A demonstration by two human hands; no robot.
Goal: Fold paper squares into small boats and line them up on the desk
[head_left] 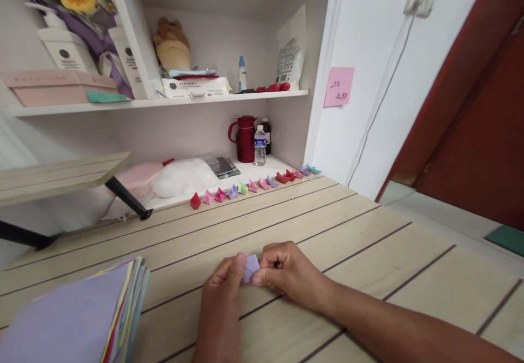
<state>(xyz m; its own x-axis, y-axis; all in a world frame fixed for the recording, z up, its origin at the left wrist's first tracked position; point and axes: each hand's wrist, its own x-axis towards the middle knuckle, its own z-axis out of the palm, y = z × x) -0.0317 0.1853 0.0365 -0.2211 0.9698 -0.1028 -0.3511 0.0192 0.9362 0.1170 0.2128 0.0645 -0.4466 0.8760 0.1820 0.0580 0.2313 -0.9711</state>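
Item: lilac folded paper (250, 267), low over the slatted wooden table (368, 232), pinched at its edges by my left hand (223, 297) and right hand (289, 275).
Handling, in my judgement: keep the edges aligned and crease firmly.
Left of it: stack of coloured sheets (82, 319).
Beyond it: row of small folded paper shapes (254, 185), then red jug (244, 138) and water bottle (260, 146).
Up and right of it: pink note (339, 87) on the wall.

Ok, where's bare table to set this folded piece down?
The table is bare between the row of paper boats and the left hand and right hand on the folded piece, and rightward from there to its edge. Crowded: the near-left paper stack, the ledge around the red jug.
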